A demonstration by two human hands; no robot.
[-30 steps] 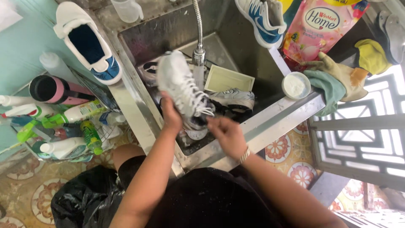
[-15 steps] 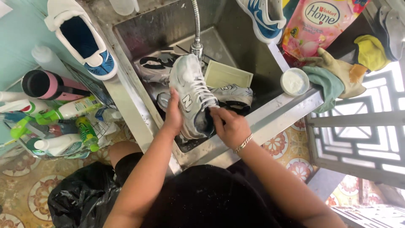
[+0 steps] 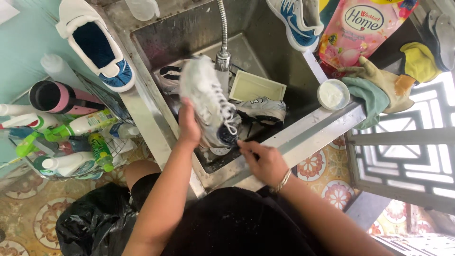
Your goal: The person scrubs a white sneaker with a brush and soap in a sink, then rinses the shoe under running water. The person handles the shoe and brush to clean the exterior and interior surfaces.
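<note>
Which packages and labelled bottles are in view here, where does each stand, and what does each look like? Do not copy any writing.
Refill pouch: top right beside the sink, soft, pink with flower pictures.
Spray bottle: wire rack left of the sink, lying down, white with green trigger.
Small bottle: same rack, green with a label.
Tube: above the rack, pink and black cylinder.

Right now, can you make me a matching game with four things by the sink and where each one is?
Things:
1. laced sneaker
2. slip-on shoe
3. pink pouch
4. white tub

Places:
A. on the sink's right rim, beside the gloves
B. in the left hand, over the basin
C. top right, behind the gloves
D. on the left ledge, above the bottles

Pairs: 1-B, 2-D, 3-C, 4-A
</note>
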